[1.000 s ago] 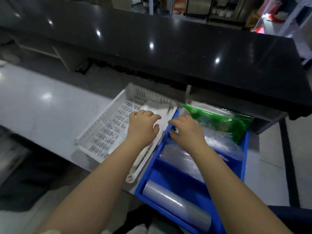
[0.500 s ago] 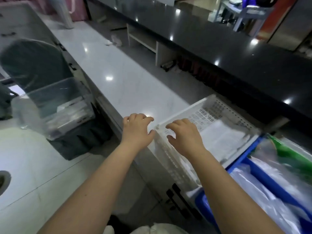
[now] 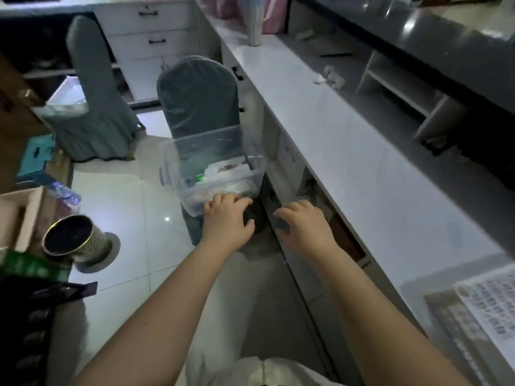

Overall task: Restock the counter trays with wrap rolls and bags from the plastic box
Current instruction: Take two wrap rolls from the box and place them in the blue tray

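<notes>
A clear plastic box (image 3: pixel 195 165) stands on a grey-covered chair (image 3: pixel 198 96) left of the white counter (image 3: pixel 348 151). White packets and bags (image 3: pixel 225 174) lie inside it. My left hand (image 3: pixel 227 218) is stretched out at the box's near corner, fingers apart, holding nothing. My right hand (image 3: pixel 302 225) hovers to the right of the box, over the gap beside the counter front, fingers spread and empty. A corner of the white perforated tray (image 3: pixel 490 302) shows at the lower right on the counter.
A second covered chair (image 3: pixel 89 87) stands further left. A metal tin (image 3: pixel 73 240), cardboard boxes (image 3: pixel 19 213) and a green packet (image 3: pixel 30 266) sit at the left. White drawers (image 3: pixel 156 29) are at the back. A dark upper counter (image 3: pixel 434 40) runs along the right.
The view has swung left from the white and blue trays to the clear box on the chair. Both hands left the tray and reached toward the box, still empty.
</notes>
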A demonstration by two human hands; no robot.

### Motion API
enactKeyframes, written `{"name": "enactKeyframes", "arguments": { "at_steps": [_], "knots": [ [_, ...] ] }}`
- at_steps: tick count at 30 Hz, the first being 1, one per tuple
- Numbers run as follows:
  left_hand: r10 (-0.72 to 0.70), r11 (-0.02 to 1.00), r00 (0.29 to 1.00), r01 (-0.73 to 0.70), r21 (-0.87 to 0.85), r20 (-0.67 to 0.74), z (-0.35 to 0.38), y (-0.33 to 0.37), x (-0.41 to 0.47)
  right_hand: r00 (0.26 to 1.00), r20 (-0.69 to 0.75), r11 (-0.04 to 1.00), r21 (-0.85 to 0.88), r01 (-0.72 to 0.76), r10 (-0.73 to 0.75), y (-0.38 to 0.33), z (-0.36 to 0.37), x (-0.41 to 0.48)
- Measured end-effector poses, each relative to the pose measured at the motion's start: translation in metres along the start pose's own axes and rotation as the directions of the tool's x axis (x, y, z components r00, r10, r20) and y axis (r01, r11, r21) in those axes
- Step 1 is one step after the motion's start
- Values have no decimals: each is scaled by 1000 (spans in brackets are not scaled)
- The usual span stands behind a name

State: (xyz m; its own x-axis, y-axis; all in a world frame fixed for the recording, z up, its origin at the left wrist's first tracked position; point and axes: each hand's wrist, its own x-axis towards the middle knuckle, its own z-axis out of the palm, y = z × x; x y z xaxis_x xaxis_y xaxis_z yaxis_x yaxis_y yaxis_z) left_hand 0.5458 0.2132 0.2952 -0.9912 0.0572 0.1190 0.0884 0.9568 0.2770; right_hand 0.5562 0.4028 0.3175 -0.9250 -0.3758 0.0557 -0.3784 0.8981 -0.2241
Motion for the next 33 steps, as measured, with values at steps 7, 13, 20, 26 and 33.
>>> {"name": "enactKeyframes", "arguments": {
  "at_steps": [7,13,20,26,33],
  "knots": [
    [-127,992,992,127,-11,22,-6,-87,44,996,43,996,2,84,-84,-36,18,99],
    [-233,972,972,233,-7,-6,2,-139,109,987,67,989,51,141,-144,-31,37,192],
    [-387,922,922,387,17,5,16,-189,201,939,220,963,104,247,-264,-5,70,329],
    [-434,901,899,431,49,55,29,-214,275,899,282,942,105,318,-334,2,90,442],
    [-359,933,917,351,77,175,62,-265,323,865,375,943,116,311,-332,-15,132,502]
  ]
}}
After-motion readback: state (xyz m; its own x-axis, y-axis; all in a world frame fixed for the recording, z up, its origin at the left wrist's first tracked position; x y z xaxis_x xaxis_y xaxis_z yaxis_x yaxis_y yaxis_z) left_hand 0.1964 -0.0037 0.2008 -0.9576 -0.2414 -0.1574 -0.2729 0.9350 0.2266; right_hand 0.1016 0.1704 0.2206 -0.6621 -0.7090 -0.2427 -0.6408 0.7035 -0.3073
